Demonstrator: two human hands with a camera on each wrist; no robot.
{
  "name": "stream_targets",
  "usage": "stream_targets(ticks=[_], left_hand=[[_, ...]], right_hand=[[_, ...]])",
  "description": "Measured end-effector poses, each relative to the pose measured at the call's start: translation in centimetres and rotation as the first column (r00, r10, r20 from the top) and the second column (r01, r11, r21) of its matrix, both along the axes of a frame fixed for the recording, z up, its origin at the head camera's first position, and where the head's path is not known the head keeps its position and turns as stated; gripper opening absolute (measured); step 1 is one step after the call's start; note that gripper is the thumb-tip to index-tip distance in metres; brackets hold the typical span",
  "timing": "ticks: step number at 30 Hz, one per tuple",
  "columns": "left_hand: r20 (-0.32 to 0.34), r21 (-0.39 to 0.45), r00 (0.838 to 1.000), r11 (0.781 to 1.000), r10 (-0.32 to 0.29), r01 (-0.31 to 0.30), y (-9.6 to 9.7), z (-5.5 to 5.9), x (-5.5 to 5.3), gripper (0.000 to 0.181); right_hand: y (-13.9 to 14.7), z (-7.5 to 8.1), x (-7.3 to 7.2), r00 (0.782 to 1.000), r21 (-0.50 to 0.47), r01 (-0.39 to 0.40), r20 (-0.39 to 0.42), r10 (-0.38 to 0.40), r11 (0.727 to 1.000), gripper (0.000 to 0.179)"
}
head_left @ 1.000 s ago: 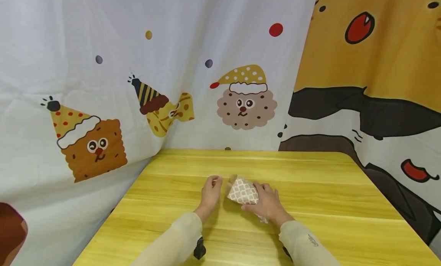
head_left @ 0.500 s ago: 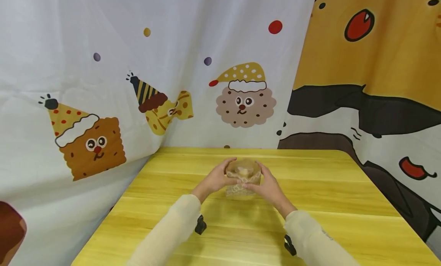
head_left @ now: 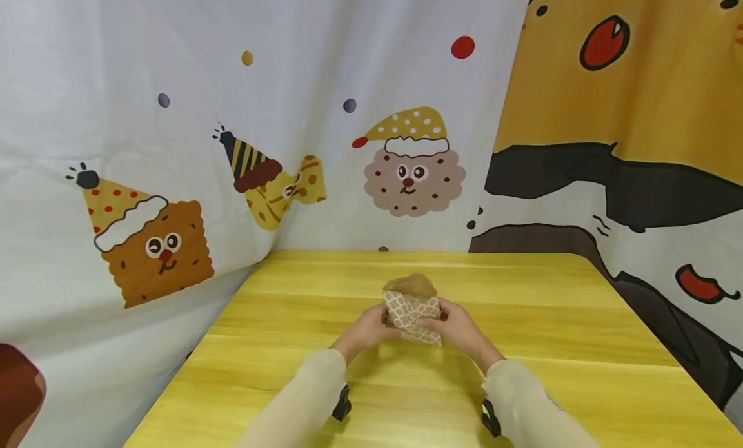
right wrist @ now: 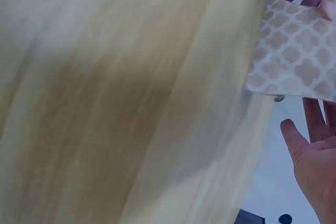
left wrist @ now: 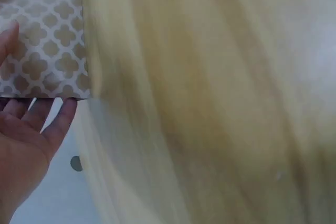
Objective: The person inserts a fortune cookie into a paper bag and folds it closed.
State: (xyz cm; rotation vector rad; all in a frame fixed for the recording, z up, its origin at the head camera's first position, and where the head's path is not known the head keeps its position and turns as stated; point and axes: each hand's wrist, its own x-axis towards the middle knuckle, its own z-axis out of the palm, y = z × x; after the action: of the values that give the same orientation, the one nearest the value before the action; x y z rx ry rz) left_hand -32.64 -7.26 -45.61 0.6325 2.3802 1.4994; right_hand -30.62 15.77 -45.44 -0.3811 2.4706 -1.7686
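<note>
A small paper bag (head_left: 403, 311) with a tan and white quatrefoil pattern is held up between both hands over the table. Its plain brown upper part stands above the patterned front. My left hand (head_left: 370, 329) grips the bag's left side, thumb in front and fingers behind. On the opposite side my right hand (head_left: 460, 327) pinches the bag, its thumb lying across the patterned front. The left wrist view shows the flat patterned face (left wrist: 50, 40) with left fingertips under its edge. In the right wrist view, the right hand's fingers pass behind the bag (right wrist: 294, 56). The bag's inside is hidden.
The yellow wood-grain table (head_left: 522, 345) stretches out around the hands. A white curtain (head_left: 325, 48) with cartoon biscuits hangs behind it, with an orange and black printed part (head_left: 580, 113) at the right. Black straps with small devices (head_left: 342, 403) sit at the wrists.
The left hand, earlier apart from the bag, has come to its left side. The bag was turned upright, its mouth seen spread half a second ago; now its patterned front faces me, slightly lower.
</note>
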Motion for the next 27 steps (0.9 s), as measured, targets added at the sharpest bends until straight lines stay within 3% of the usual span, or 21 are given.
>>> stream_targets(ticks=[6, 12, 17, 23, 27], left_hand=[[-0.035, -0.005, 0.998, 0.999, 0.054, -0.054, -0.2, -1.2, 0.1, 0.036], [0.023, 0.036, 0.998, 0.997, 0.061, -0.061, -0.3, -1.9, 0.4, 0.022], [0.039, 0.061, 0.997, 0.995, 0.071, -0.073, -0.5, -1.4, 0.4, 0.023], [0.034, 0.175, 0.998, 0.983, 0.046, -0.051, -0.7, -0.5, 0.3, 0.027], [0.009, 0.223, 0.997, 0.971, 0.082, -0.082, -0.6, 0.1, 0.0, 0.025]], right_hand=[[0.0, -0.1, 0.0, 0.999, -0.091, -0.041, -0.006, 0.040, 0.995, 0.038], [0.5, -0.6, 0.2, 1.000, -0.077, 0.004, 0.011, -0.003, 0.997, 0.032], [0.8, -0.7, 0.0, 1.000, -0.077, 0.009, 0.000, -0.009, 0.997, 0.031], [0.8, -0.6, 0.0, 1.000, -0.072, -0.026, 0.002, 0.026, 0.997, 0.030], [0.7, -0.1, -0.1, 0.999, -0.078, -0.009, -0.053, 0.005, 0.997, 0.029]])
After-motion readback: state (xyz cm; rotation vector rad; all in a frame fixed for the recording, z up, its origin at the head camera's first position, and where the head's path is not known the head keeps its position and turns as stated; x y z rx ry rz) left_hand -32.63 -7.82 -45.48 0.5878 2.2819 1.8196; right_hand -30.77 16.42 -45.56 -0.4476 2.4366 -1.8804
